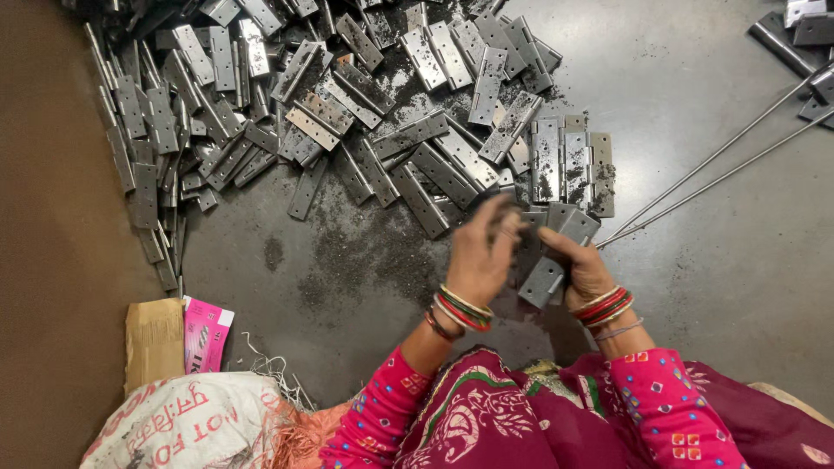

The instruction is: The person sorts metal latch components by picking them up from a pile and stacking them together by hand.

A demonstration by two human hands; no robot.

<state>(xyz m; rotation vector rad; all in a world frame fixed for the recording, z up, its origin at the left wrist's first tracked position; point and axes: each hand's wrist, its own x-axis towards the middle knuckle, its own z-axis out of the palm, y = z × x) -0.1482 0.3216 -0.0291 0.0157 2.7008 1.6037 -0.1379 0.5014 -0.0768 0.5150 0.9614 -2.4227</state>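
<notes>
My right hand point(580, 267) grips a grey metal hinge point(551, 265) just in front of my lap, its leaves folded open. My left hand point(480, 252) is blurred, fingers bent over the left side of the same hinge, touching it. Both wrists carry red, green and gold bangles. Right beyond my hands lies a big heap of loose metal hinge leaves point(347, 113) spread over the dark floor, with a few flat hinges point(569, 161) laid side by side nearest my fingers.
Two thin metal rods point(712, 165) run diagonally from my right hand toward the upper right, where more dark metal parts point(799, 35) lie. A white printed sack point(187, 426), a pink packet point(204, 334) and a cardboard piece point(154, 339) sit at lower left. Black dust covers the floor.
</notes>
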